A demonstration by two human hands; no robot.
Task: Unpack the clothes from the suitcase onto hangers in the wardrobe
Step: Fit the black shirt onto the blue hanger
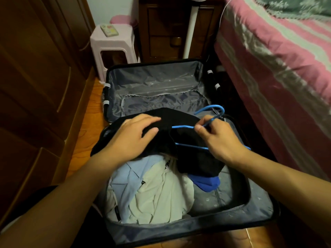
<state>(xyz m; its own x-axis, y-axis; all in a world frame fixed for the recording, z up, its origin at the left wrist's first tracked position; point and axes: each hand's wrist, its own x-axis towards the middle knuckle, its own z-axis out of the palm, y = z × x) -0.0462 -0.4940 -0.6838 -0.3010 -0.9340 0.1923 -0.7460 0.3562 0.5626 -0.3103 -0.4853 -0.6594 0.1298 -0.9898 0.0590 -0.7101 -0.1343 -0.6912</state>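
Head view, near to far. Both forearms enter from the bottom corners of the frame. Open suitcase [259, 214] lies on the wood floor, bottom centre. Its near half holds a cream garment [161, 197], a light blue shirt [125, 178] at its left, and a bright blue garment [206, 184] at its right. Mid frame, a black garment [193, 161] is draped over these. Left hand [132, 135] rests flat on the black garment, fingers straight and slightly spread. Right hand [219, 136] pinches the neck of a blue hanger [186, 127] between thumb and fingers; the hanger's left arm is partly tucked inside the black fabric, hook pointing up-right. Beyond, the suitcase lid half shows grey lining. Wardrobe [32, 72] doors fill the left edge. Pink-striped bed [279, 56] fills the right side, close against the suitcase. Upper centre-left: pale pink stool [114, 49] with a remote [109, 30] on top, dark wooden cabinet [164, 27] just right, a white pole [190, 29] in front of it.
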